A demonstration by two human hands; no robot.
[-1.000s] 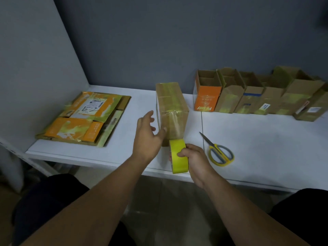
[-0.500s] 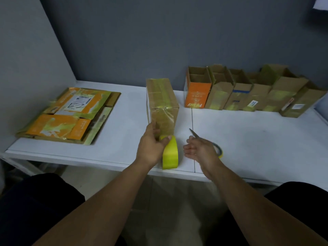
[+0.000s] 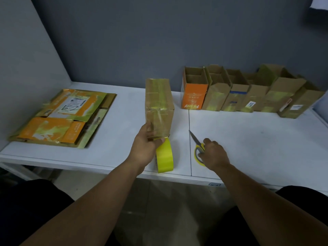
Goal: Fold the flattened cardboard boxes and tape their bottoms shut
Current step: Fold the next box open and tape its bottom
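A folded cardboard box (image 3: 158,102) stands upright on the white table (image 3: 257,144), its top and near face striped with clear tape. A yellow tape roll (image 3: 165,158) stands on edge just in front of it, with tape running up the box's near face. My left hand (image 3: 146,146) grips the top of the roll, thumb on it, fingers against the box's lower left corner. My right hand (image 3: 213,154) lies over the yellow handles of the scissors (image 3: 197,150), fingers curled on them; the blades point away along the table.
A stack of flattened orange and brown boxes (image 3: 62,118) lies at the table's left. Several folded open boxes (image 3: 248,93) stand in a row against the back wall on the right. The table's front edge runs just below the roll.
The tape roll passed from my right hand to my left, which now holds it against the box. My right hand moved right and settled on the scissors' handles.
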